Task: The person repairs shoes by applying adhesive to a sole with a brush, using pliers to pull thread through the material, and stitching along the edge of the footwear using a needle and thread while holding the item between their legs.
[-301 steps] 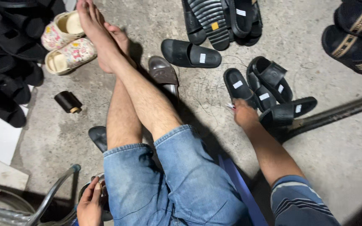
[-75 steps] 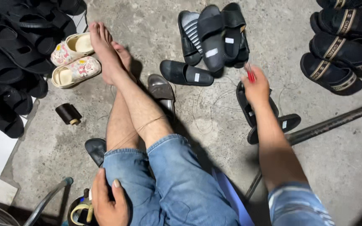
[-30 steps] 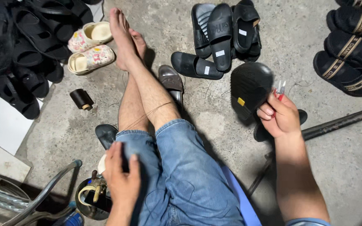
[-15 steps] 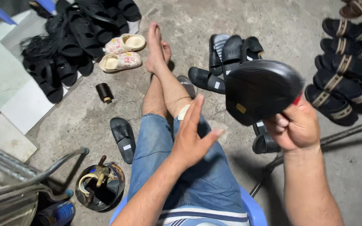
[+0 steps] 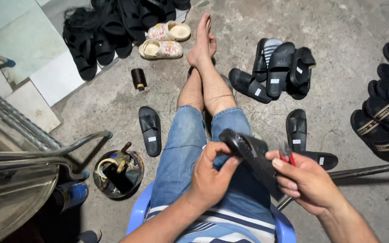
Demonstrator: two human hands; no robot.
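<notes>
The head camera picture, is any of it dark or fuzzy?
Head view: sharp and evenly lit over the black slide sandal in the left hand and right hand; darkest in the bottom-left corner under the metal frame; soft shadows beside the crossed legs.

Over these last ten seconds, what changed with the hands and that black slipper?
The right hand reached to the floor, picked up a black slide sandal and brought it over the lap; it also holds a small red tool. The left hand came up from beside the chair and grips the sandal too. The crossed legs stayed put.
</notes>
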